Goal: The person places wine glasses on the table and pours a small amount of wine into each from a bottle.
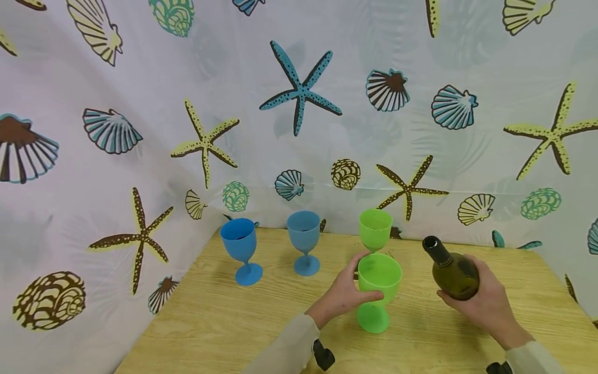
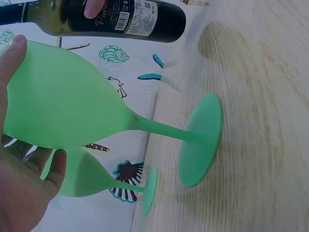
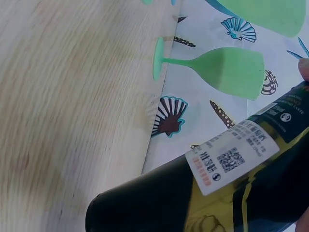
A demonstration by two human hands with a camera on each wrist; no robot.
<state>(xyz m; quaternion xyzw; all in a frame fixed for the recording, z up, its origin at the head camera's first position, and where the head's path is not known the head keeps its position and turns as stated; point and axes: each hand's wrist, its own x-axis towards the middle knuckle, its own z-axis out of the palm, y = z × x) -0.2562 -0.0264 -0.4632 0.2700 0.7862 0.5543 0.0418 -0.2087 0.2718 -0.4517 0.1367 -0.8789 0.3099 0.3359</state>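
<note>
My left hand (image 1: 348,291) holds a light green goblet (image 1: 378,275) round its bowl, thumb on the near side. The goblet is upright; whether its foot (image 2: 200,140) touches the table I cannot tell. To its right, my right hand (image 1: 488,301) grips a dark green wine bottle (image 1: 455,275) by its body. The bottle is raised off the table, its open neck leaning toward the goblet. Its printed label (image 3: 231,157) shows in the right wrist view. Just behind the held goblet stands a second green goblet (image 1: 375,228), partly hidden in the head view.
Two blue goblets, one darker (image 1: 239,241) and one lighter (image 1: 303,234), stand upright at the back left of the wooden table (image 1: 210,332). A white cloth (image 1: 327,140) printed with shells and starfish hangs behind the table and along its left side.
</note>
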